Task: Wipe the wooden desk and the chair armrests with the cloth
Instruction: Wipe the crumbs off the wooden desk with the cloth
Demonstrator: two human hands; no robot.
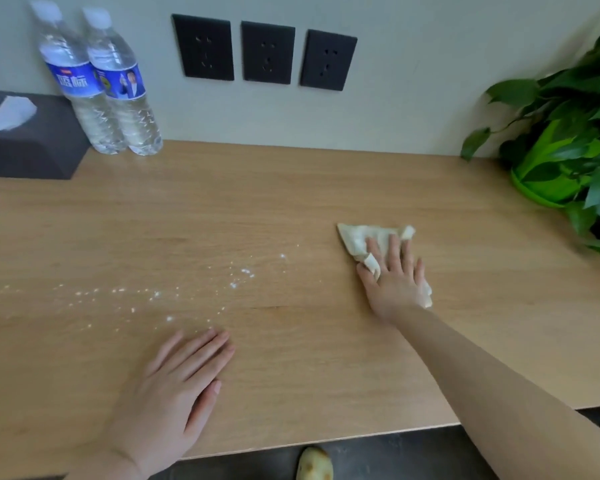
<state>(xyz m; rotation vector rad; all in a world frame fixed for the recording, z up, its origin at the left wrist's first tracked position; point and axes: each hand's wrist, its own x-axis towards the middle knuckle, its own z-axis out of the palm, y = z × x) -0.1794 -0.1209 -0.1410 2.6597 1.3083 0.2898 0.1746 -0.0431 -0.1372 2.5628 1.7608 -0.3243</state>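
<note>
A light wooden desk (pixel 291 188) fills most of the view. My right hand (pixel 395 275) presses flat on a crumpled cream cloth (pixel 361 237) at the desk's right middle, fingers spread over it and one fold caught between thumb and forefinger. My left hand (pixel 174 386) lies flat on the bare wood near the front edge, fingers together, holding nothing. White crumbs or powder (pixel 146 292) are scattered across the left middle of the desk, between the two hands and beyond my left hand. No chair armrest is in view.
Two water bottles (pixel 97 84) stand at the back left beside a dark tissue box (pixel 28 143). A green potted plant (pixel 565 157) stands at the back right. Three black wall sockets (pixel 267 51) sit above the desk. The desk's front edge (pixel 326 441) runs below my hands.
</note>
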